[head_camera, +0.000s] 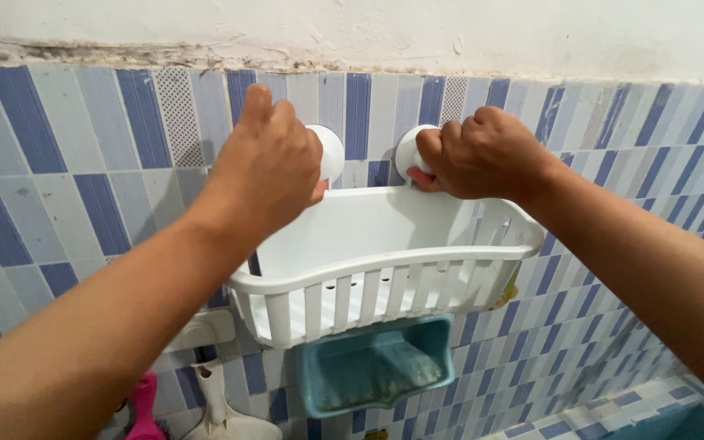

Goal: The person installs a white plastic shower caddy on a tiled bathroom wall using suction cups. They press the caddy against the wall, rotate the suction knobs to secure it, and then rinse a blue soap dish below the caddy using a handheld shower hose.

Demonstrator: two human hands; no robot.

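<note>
A white plastic slotted shelf basket hangs against a blue-and-grey tiled wall. Two round white suction cups sit at its back edge. My left hand wraps over the left suction cup, fingers pressed against the tiles. My right hand closes around the right suction cup, thumb at its lower edge. The basket looks empty inside.
A teal soap dish with residue is fixed just below the basket. A pink brush handle and a white handle stand at the lower left. A white wall bracket sits left of the basket. Bare plaster runs above the tiles.
</note>
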